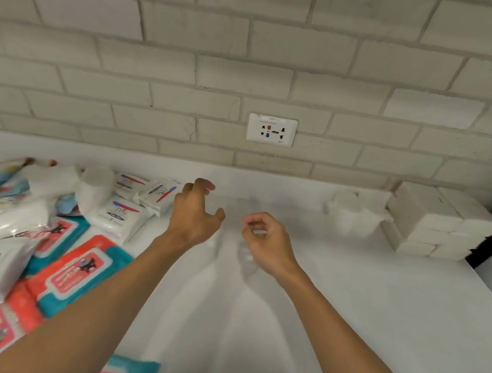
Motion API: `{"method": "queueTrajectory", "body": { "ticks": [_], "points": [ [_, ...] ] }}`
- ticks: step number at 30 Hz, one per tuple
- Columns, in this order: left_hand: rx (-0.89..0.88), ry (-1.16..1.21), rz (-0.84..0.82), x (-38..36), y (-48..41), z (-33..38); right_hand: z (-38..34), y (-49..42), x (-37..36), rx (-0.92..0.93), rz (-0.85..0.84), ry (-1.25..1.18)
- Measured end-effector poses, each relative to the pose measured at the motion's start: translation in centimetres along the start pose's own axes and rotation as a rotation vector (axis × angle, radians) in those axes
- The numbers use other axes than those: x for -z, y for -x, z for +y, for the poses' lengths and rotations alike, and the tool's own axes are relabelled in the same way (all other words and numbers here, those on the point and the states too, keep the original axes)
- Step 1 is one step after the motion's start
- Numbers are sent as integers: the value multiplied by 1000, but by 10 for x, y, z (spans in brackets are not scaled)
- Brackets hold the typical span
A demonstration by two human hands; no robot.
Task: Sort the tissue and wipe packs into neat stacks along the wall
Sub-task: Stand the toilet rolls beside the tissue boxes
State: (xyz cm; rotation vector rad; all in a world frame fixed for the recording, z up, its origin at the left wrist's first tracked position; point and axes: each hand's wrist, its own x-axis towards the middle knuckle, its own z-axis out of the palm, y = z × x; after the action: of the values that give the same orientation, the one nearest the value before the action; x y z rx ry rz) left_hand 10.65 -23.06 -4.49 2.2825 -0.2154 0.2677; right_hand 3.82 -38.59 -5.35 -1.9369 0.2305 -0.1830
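Two empty hands were seen over surface (348, 301): left hand (195, 214), right hand (263, 239), fingers (206, 184) loosely curled. Wipe packs (74, 272) were heaped at 9 o'clock, tissue stack (433, 222) at 3 o'clock. Flat grip, edges squared to wall (190, 69), was judged best.

No text can be read. White tissue packs (116, 214): dark script logo, too blurred. Teal-and-red wipe packs (77, 275): red label with print, illegible. Wall socket (272, 129): tiny marking, unreadable.

The white worktop (346, 316) carries a loose heap of wipe packs (74, 272) and tissue packs (118, 216) along its left edge. In the back right corner sits a stack of white packs (442, 226), with rolls (353, 214) just beside it.
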Motion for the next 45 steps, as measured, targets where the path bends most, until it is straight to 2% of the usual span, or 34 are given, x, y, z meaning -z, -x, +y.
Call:
{"method": "queueTrajectory", "body": {
  "ticks": [9, 13, 20, 27, 35, 39, 45],
  "points": [
    [94, -98, 23, 110, -10, -116, -50, 2, -139, 28, -104, 12],
    [71, -141, 18, 152, -17, -159, -71, -4, -195, 31, -132, 10],
    [89, -338, -51, 204, -39, -214, -94, -16, -269, -29, -151, -15],
    [65, -611, -138, 217, -61, -230, -98, -35, -304, -51, -88, -8],
    [-26, -971, -208, 215, -90, -241, -95, -69, -344, -43, -58, 163],
    [-6, -1028, -276, 214, -108, -247, -97, -80, -356, -52, -32, 238],
    [130, -1012, -415, 210, -126, -262, -103, -87, -366, -141, -29, 212]
  ]
}}
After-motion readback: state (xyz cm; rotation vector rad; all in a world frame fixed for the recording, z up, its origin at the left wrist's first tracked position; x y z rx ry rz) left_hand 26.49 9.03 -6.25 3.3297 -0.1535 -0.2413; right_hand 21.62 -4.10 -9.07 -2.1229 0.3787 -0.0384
